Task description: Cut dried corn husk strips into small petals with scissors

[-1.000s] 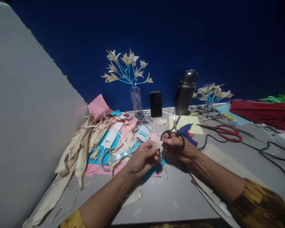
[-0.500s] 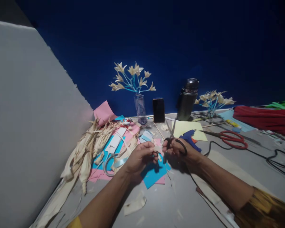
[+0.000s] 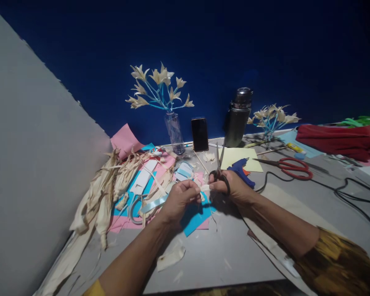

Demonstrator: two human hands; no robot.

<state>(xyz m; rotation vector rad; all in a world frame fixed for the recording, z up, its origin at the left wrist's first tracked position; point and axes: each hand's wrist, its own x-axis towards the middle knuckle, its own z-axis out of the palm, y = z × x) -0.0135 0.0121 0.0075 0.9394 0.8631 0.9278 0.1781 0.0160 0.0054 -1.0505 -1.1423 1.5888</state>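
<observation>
Between my two hands is a small cream piece of dried husk (image 3: 205, 188). The fingers of my left hand (image 3: 182, 198) pinch its left end. My right hand (image 3: 231, 187) has black-handled scissors (image 3: 219, 161) hooked on its fingers, blades pointing up and apart, while its thumb and fingertip touch the husk's right end. Beneath the hands lie blue paper (image 3: 195, 220) and husk scraps. A larger cream husk piece (image 3: 172, 258) rests on the table nearer to me. To the right of the scissors is a blue glue gun (image 3: 241, 170) on pale yellow paper (image 3: 255, 161).
Dried husks (image 3: 103, 205) and coloured papers pile up on the left. At the back stand a glass vase (image 3: 174, 133) of husk flowers, a phone (image 3: 200, 135) and a flask (image 3: 239, 119). Red-handled scissors (image 3: 294, 168), a black cord (image 3: 342, 189) and red cloth (image 3: 336, 142) lie right.
My right thumb and fingertip have come onto the husk piece, which now stretches between both hands. The scissors have turned more upright. The whole view has shifted slightly.
</observation>
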